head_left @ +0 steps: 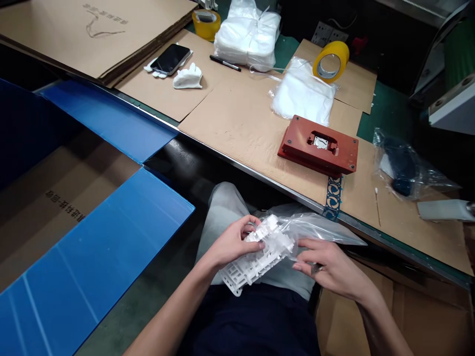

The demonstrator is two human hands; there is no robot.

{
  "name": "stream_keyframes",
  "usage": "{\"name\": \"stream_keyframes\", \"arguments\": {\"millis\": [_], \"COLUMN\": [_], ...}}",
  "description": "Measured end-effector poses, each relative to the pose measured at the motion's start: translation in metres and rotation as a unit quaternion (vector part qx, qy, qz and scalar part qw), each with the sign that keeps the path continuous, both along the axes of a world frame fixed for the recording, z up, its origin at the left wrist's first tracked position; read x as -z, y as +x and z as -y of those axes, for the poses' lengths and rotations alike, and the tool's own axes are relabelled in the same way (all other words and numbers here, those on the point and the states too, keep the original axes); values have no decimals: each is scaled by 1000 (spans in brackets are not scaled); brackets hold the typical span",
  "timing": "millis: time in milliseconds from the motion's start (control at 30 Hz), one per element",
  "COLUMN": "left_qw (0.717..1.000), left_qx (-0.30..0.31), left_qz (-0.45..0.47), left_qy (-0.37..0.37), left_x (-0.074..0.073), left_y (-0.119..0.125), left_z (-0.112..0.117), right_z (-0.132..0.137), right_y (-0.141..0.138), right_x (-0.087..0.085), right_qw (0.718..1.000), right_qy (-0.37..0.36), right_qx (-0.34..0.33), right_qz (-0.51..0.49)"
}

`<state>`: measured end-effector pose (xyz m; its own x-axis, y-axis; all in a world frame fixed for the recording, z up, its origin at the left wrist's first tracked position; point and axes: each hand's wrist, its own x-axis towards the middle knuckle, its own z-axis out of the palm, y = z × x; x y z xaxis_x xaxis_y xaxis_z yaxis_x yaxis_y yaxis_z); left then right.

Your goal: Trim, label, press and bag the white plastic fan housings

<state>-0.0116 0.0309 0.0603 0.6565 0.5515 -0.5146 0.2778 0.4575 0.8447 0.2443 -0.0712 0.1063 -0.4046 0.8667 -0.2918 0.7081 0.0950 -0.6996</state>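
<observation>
My left hand (237, 241) is closed on a white molded plastic part (256, 262) with a lattice-like frame, tilted above my lap. A clear plastic bag (315, 227) covers the upper right end of the part and stretches right toward the bench edge. My right hand (324, 262) pinches the bag's near edge, thumb and fingers close together. On the bench beyond lies a red-brown fixture block (321, 147) with a small metal piece (320, 142) in its recess. A blue patterned strip (333, 198) hangs from the bench edge beside the fixture.
Stacked clear bags (306, 91), yellow tape rolls (331, 62), a black pen (225, 63) and a phone (170, 59) lie on the cardboard-covered bench. A cotton swab (377, 206) and a white bottle (443, 210) are at right. A blue box (111, 262) stands open at left.
</observation>
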Motion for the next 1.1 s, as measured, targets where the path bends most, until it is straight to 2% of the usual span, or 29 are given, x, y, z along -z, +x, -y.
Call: {"name": "stream_keyframes", "arguments": {"millis": [67, 167, 267, 367, 433, 467, 533, 600, 700, 867, 967, 1100], "left_qw": [996, 990, 988, 986, 980, 978, 970, 961, 943, 892, 867, 841], "left_qx": [-59, -116, -148, -152, -177, -196, -238, -267, -300, -358, -391, -442], "left_qz": [38, 45, 3, -60, -78, -73, -49, -14, 37, 87, 101, 102], "left_qy": [-55, -66, -33, 34, 42, 27, -21, -65, -137, -262, -294, -294], "left_x": [2, 3, 3, 4, 6, 7, 10, 13, 18, 30, 39, 48], "left_y": [0, 2, 2, -2, -4, -4, -3, -1, 3, 1, -2, -2], "left_z": [6, 15, 22, 25, 26, 26, 26, 25, 23, 18, 18, 22], "right_z": [0, 4, 9, 13, 15, 15, 17, 19, 23, 24, 25, 28], "right_y": [-11, -34, -49, -51, -50, -52, -59, -71, -87, -96, -96, -89], "right_x": [8, 16, 17, 12, 8, 8, 10, 15, 21, 26, 34, 46], "right_qw": [999, 988, 973, 957, 954, 961, 982, 991, 995, 998, 996, 980], "right_qy": [-29, -66, -67, -11, 31, 41, 41, 33, 48, 61, 83, 85], "right_qx": [0, 16, 56, 150, 176, 157, 76, 15, 10, -7, 23, 142], "right_qz": [-41, -138, -213, -250, -241, -224, -170, -129, -91, 32, 37, -109]}}
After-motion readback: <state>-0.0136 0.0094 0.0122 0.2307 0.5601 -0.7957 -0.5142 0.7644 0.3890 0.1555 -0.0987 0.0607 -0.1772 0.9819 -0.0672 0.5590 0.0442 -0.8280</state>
